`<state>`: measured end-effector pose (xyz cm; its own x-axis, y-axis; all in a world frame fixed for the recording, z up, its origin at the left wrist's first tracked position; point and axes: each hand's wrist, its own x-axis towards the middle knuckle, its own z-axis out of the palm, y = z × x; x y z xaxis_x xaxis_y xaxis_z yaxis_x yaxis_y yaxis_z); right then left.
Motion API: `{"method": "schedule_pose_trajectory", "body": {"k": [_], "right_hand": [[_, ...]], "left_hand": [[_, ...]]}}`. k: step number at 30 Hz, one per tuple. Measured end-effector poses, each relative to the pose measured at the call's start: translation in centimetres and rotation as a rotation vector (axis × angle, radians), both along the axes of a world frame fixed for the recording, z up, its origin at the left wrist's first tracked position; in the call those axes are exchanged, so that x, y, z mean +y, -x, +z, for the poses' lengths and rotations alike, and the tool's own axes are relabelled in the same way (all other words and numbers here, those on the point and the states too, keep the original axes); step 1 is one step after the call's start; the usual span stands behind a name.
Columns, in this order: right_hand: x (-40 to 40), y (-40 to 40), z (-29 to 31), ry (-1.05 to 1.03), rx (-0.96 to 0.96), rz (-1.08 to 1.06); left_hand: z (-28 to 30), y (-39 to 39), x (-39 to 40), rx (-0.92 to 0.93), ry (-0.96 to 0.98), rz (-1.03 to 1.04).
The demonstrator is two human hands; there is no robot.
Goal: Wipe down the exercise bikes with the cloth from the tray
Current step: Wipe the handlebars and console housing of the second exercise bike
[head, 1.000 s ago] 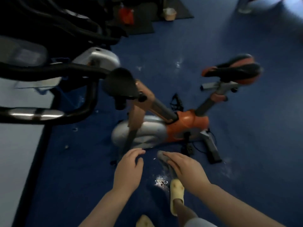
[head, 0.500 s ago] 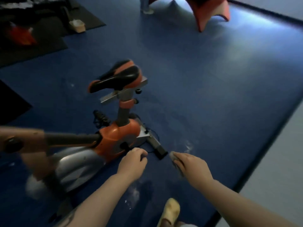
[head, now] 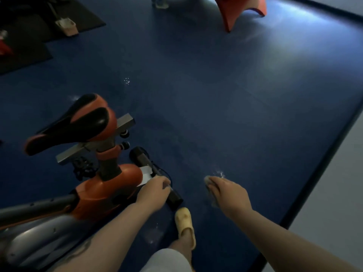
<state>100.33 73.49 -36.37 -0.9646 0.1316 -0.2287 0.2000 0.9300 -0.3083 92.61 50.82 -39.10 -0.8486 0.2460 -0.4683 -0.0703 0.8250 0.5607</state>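
Cloth (head: 207,181), crumpled, in right hand (head: 229,195)

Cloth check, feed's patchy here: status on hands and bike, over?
Right hand shut on cloth, off the bike. Left hand on rear base bar of orange bike. Nothing in the way.

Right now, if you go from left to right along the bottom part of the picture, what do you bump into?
Orange exercise bike → left hand resting on the bike's black floor bar → yellow slipper → right hand clutching the cloth → dark floor edge.
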Motion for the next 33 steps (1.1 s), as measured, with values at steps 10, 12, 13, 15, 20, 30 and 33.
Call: {"method": "schedule_pose_trajectory", "body": {"k": [10,12,13,15,20,30,33], "right_hand": [[4.8,18.7,1.8,-0.006,0.014,0.18],[5.5,21.5,2.0,-0.016,0.017,0.243],[6.0,22.9,2.0,-0.033,0.022,0.285],[7.2,26.0,1.7,-0.058,0.027,0.353],[10.4,36.6,0.6,-0.034,-0.002,0.459],[13.8,56.2,1.3,-0.043,-0.063,0.757],[11.4,60.2,0.9,-0.044,-0.06,0.844]], "left_hand": [[0.3,15.6,7.3,0.057,-0.024,0.02],[0.6,18.1,7.9,0.064,-0.01,0.042],[0.6,19.2,8.2,0.067,-0.004,0.058],[0.4,21.6,8.9,0.061,0.012,0.106],[-0.8,28.1,11.7,0.045,0.03,0.279],[1.2,39.0,17.2,0.083,-0.063,0.646],[1.2,40.9,15.4,0.088,-0.013,0.742]]}}
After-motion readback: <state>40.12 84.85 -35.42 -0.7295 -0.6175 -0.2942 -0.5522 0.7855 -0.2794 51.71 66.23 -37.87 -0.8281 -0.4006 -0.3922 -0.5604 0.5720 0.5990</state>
